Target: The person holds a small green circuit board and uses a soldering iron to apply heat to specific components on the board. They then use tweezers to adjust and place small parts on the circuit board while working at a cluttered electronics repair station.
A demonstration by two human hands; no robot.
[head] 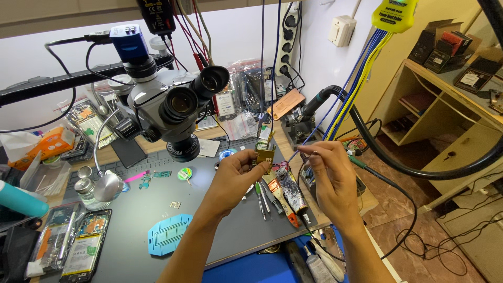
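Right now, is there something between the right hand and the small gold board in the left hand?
Nothing visible. The left hand holds the small gold board above the grey mat; the right hand pinches a thin wire beside it.

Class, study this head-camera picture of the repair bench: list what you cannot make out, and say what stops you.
1. Small gold circuit board, head view: left hand fingers cover its lower edge; components too small.
2. Wire tip at right hand: too thin to tell whether it touches the board.
3. Opened phone: cut off by the bottom edge.
4. Microscope hides the bench behind it.
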